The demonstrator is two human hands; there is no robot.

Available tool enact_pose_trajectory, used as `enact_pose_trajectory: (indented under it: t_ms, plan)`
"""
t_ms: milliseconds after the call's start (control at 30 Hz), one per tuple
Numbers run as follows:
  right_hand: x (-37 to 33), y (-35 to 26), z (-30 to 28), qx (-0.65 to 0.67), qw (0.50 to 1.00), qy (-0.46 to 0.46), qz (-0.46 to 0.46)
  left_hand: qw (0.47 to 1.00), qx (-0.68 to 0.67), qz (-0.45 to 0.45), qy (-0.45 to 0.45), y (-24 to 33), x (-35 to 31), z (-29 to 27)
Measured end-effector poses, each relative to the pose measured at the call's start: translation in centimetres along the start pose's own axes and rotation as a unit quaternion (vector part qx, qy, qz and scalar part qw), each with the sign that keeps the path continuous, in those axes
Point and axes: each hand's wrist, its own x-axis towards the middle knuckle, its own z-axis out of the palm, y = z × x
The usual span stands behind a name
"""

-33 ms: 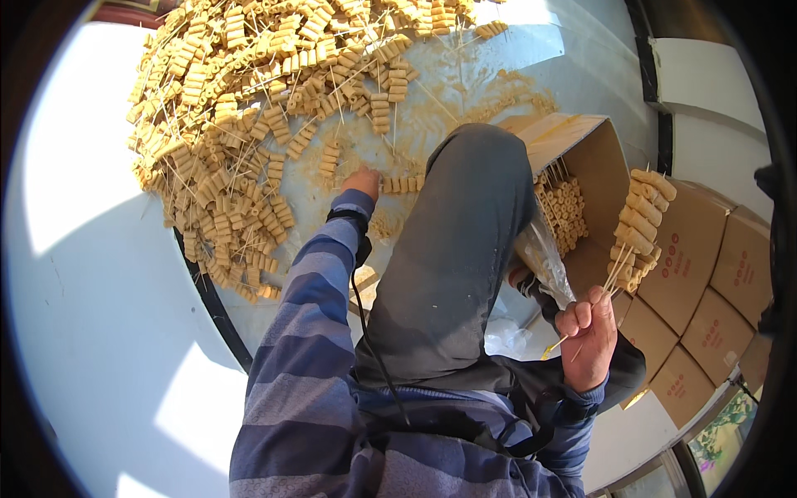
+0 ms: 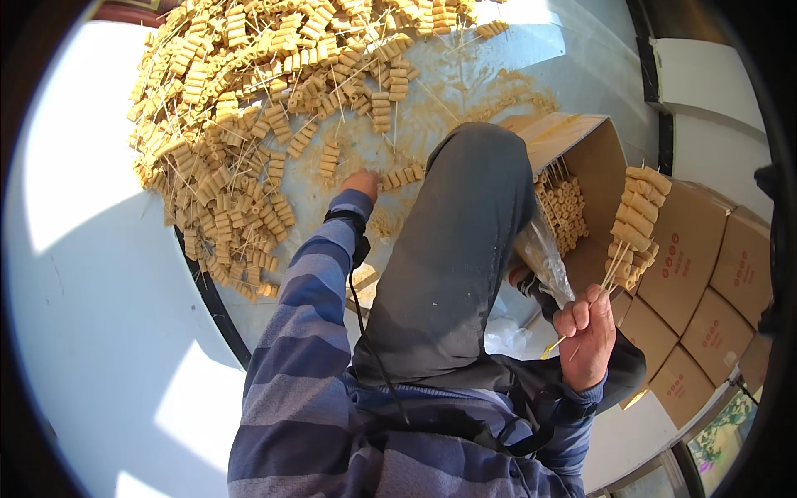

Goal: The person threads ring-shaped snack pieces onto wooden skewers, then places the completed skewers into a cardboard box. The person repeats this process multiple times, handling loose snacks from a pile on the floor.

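Note:
My left hand (image 2: 360,182) is reached out, closed at the near end of a skewer of tan ring-shaped rolls (image 2: 403,178). Its fingertips are partly hidden by the hand itself. That skewer lies just left of my raised knee, over the crumb-strewn surface. On the right, my right hand (image 2: 586,332) grips the bare stick ends of several skewers of tan rolls (image 2: 638,207), which point up and away. A big heap of similar skewers (image 2: 224,133) spreads across the far left. Right of my knee, an open cardboard box (image 2: 602,153) holds skewers stacked with their sticks outward.
Crumpled clear plastic (image 2: 544,261) hangs from the box mouth near my leg. Closed cardboard boxes (image 2: 677,266) are stacked at the right, behind the held skewers. My bent leg (image 2: 448,257) stands between the heap and the open box. A dark cord (image 2: 374,340) runs from my left wrist.
The skewer at my left hand has swung slightly, its far end now higher. My right hand and its skewers have shifted a little to the left.

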Motion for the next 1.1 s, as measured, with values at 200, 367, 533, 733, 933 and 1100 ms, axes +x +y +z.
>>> enact_pose_trajectory:
  t_ms: [200, 367, 533, 733, 933, 1100]
  plan:
    - [0.1, 0.8, 1.6, -0.007, 0.998, -0.062, -0.02, 0.974, -0.208, -0.086, -0.008, -4.1, -7.5, -5.1]
    - [-1.8, 2.0, 2.7, -0.048, 0.993, -0.099, -0.033, 0.758, -0.647, -0.066, 0.051, -2.8, -17.3, -16.3]
    - [-4.7, 2.6, 3.3, -0.058, 0.989, -0.126, -0.05, 0.668, -0.725, 0.152, 0.075, 6.5, -23.2, -26.1]
    - [-7.0, 1.6, 0.4, -0.084, 0.977, -0.107, -0.163, 0.69, -0.646, 0.295, -0.14, 21.1, -25.6, -26.9]
    - [-8.5, 2.0, -4.1, -0.009, 0.988, -0.109, -0.114, 0.751, -0.558, 0.249, -0.252, 29.6, -27.8, -20.4]
    - [-9.6, 2.6, -6.9, -0.005, 0.989, -0.097, -0.112, 0.728, -0.565, 0.24, -0.304, 32.0, -29.7, -17.9]
